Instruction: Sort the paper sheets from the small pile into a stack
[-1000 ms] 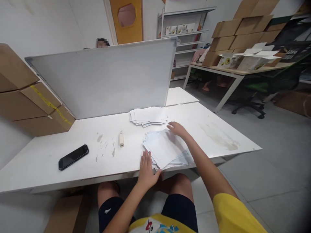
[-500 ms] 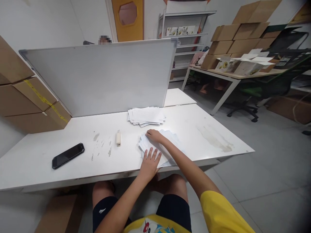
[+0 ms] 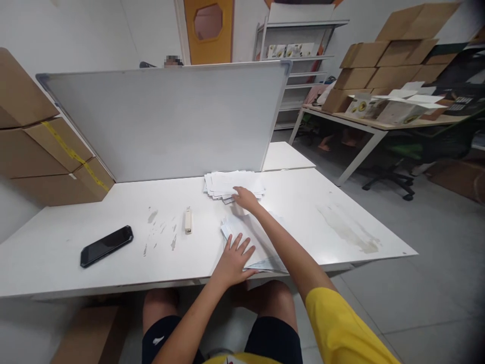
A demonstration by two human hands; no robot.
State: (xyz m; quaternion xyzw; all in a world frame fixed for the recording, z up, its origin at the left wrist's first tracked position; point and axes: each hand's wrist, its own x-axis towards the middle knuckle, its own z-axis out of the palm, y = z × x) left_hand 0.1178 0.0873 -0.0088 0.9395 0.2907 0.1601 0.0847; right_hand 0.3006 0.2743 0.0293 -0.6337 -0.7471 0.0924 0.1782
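My left hand [image 3: 232,263] lies with its fingers spread on the near pile of papers [image 3: 232,230] at the table's front edge. My right hand [image 3: 246,199] is farther out, just at the front of the far stack of white papers [image 3: 235,181]. Its fingers are closed on a sheet of paper [image 3: 261,230], which rises in a curve from the near pile; my right forearm covers part of it. Left of the near pile stands a small cream-coloured stapler [image 3: 188,221].
A black phone [image 3: 106,246] lies on the left of the white table [image 3: 295,202]. A whiteboard [image 3: 166,126] stands across the back, with cardboard boxes [image 3: 56,151] at its left. Another table [image 3: 348,120] with boxes is at the right. A person is partly visible behind the board.
My right hand has moved away from me, from the near pile to the far stack, drawing up a sheet. My left hand stays on the near pile. The view has shifted slightly.
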